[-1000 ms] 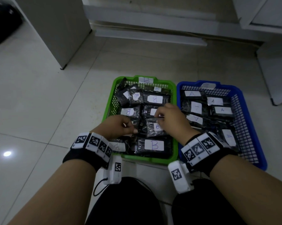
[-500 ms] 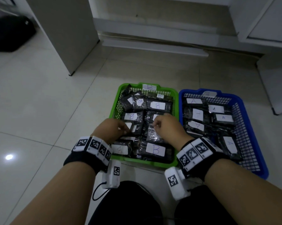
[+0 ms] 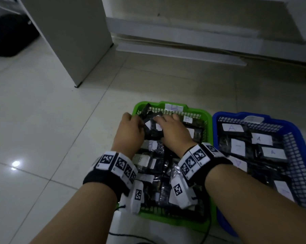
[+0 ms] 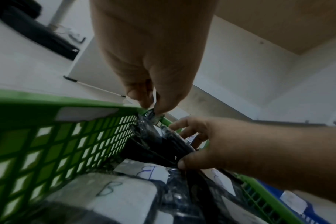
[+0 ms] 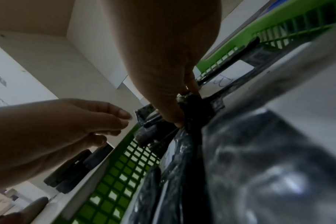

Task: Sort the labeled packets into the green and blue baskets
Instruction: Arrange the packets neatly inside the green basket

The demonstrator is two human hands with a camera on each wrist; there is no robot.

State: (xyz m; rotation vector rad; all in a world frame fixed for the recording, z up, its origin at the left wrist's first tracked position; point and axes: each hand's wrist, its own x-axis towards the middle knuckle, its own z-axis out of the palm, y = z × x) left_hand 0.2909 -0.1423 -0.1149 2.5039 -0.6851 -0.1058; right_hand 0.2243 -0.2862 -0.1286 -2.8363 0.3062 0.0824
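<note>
The green basket (image 3: 208,120) holds several black packets with white B labels (image 3: 187,119). To its right, the blue basket (image 3: 297,136) holds several packets with A labels (image 3: 232,128). Both hands are at the far left corner of the green basket. My left hand (image 3: 135,122) pinches the top corner of a black packet (image 4: 159,148) that stands on edge against the mesh wall. My right hand (image 3: 167,123) grips the same packet from the right, thumb below and fingers above. Its label is hidden by the hands.
The baskets sit side by side on a pale tiled floor (image 3: 51,138). A white cabinet panel (image 3: 69,41) stands at the back left and a low ledge (image 3: 184,55) runs along the wall behind. My knees are just below the baskets' near rims.
Both hands have moved from the middle of the green basket to its far left corner and taken hold of an upright packet there. The head view has shifted nearer.
</note>
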